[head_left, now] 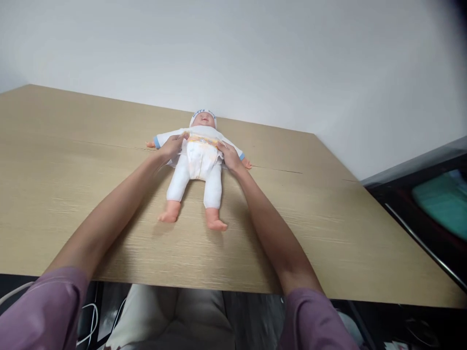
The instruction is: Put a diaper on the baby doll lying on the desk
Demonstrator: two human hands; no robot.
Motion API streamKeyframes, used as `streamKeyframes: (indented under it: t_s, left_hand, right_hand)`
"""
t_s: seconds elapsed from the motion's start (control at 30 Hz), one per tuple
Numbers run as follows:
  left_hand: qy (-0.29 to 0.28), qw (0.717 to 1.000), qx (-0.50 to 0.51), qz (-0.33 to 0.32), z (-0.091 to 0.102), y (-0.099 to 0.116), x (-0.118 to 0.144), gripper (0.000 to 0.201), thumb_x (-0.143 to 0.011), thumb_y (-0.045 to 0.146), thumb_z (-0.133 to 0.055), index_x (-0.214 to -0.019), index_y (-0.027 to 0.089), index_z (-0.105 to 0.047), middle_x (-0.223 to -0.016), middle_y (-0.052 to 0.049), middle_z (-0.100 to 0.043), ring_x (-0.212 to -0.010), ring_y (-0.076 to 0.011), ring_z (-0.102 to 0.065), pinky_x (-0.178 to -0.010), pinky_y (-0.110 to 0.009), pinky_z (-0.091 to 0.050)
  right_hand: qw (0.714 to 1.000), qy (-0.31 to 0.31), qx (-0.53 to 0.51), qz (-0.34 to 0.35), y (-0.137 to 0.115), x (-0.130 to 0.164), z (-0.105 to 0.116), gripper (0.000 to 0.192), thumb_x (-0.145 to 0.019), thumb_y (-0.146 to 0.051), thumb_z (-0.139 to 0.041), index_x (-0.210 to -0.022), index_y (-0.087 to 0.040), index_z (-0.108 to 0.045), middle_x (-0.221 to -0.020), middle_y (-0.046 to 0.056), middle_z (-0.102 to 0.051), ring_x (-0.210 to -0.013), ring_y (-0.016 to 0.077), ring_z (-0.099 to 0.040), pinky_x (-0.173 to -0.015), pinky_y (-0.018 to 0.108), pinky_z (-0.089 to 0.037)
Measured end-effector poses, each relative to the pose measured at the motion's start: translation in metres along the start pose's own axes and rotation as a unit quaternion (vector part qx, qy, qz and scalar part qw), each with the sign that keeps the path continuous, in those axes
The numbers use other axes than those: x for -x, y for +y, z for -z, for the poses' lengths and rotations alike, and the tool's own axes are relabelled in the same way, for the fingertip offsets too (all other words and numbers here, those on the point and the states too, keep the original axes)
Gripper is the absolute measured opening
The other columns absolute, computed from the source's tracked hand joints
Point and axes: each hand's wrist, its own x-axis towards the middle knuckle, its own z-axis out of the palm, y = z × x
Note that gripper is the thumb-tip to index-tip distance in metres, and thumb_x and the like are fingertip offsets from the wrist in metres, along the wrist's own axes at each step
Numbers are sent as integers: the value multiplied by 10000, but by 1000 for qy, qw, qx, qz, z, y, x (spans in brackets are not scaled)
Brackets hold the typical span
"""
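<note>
A plain indoor room, more like an office or training room than a home. A long wood-grain bench (328, 233) stands against a bare white wall (292, 58), loose white cables (89, 323) hang beneath its near edge, and a dark cabinet (419, 214) sits at the right.

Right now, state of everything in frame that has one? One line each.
Doll: on its back on the table, head away from the person, legs apart, feet bare.
Diaper: on the doll, both sides gripped at the waist.
Cap: on the doll's head.
Left hand: on the diaper's side, fingers closed on it.
Right hand: on the diaper's other side, fingers closed on it.
</note>
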Motion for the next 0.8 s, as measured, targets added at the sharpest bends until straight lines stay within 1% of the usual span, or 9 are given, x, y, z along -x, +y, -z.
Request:
streamKeyframes:
  t_s: [0.13, 0.23, 0.4, 0.47, 0.57, 0.63, 0.7, 0.73, 0.8]
  left_hand:
    - [-7, 1000, 14, 23, 3, -5, 12, 567, -952, 743, -766, -874, 184, -721, -807, -89, -755, -817, -262, -726, -819, -384, -569]
    - [-48, 997, 34, 52, 11, 1, 38, 544, -911, 719, -830, -842, 190, -726, -809, -92, -753, -798, -264, -728, -786, -380, -560]
    - [-152, 982, 25, 109, 26, 26, 93, 528, -884, 716, -866, -902, 193, -797, -918, -115, -800, -837, -276, -743, -771, -378, -556]
    - [-159, 982, -11, 100, 29, 38, 104, 512, -895, 710, -854, -929, 201, -805, -954, -105, -805, -851, -264, -733, -769, -364, -546]
    - [-83, 990, -90, 73, 31, 56, 107, 432, -862, 605, -896, -1027, 224, -777, -984, -68, -797, -862, -240, -714, -750, -332, -518]
    - [-16, 988, -148, 35, 28, 68, 106, 417, -850, 506, -902, -1124, 235, -741, -1112, -69, -804, -920, -241, -721, -762, -328, -523]
    - [32, 976, -210, -53, 18, 82, 108, 402, -883, 434, -864, -1197, 237, -710, -1288, -87, -789, -1029, -253, -728, -844, -356, -555]
    - [40, 964, -238, -110, 10, 89, 110, 378, -915, 420, -835, -1215, 234, -700, -1345, -94, -777, -1091, -262, -724, -911, -380, -567]
    - [21, 935, -282, -215, -11, 101, 117, 312, -991, 432, -761, -1223, 232, -700, -1356, -98, -773, -1192, -286, -705, -1049, -439, -558]
  right_hand:
    - [998, -5, -66, -10, -2, 11, -2, 823, -853, -972, -623, -1141, -221, -795, -1310, 128, -833, -1331, 323, -700, -1232, 477, -524]
    - [996, -36, -79, -20, -15, 33, 3, 763, -870, -932, -658, -1096, -216, -793, -1246, 113, -838, -1289, 326, -703, -1207, 470, -534]
    - [994, -85, -44, -46, -35, 78, 14, 698, -951, -903, -634, -1021, -223, -775, -1069, 69, -824, -1087, 291, -718, -999, 421, -604]
    - [996, -79, -14, -35, -39, 92, 20, 674, -972, -890, -620, -1026, -234, -762, -1052, 59, -820, -1024, 274, -721, -921, 391, -607]
    - [996, 7, 93, -6, -41, 112, 32, 580, -999, -810, -645, -1003, -238, -740, -978, 63, -809, -907, 260, -721, -861, 376, -585]
    - [981, 74, 181, 15, -40, 127, 41, 484, -1035, -709, -640, -999, -234, -724, -911, 68, -783, -809, 248, -692, -819, 378, -558]
    - [961, 107, 251, 35, -38, 142, 49, 385, -1071, -599, -603, -1020, -231, -707, -879, 68, -756, -771, 245, -665, -801, 384, -532]
    - [954, 112, 276, 40, -36, 149, 52, 349, -1081, -557, -586, -1031, -231, -700, -874, 68, -748, -777, 249, -663, -801, 386, -524]
    - [944, 101, 311, 36, -32, 160, 55, 304, -1083, -520, -588, -1046, -236, -690, -880, 69, -746, -820, 263, -678, -810, 388, -514]
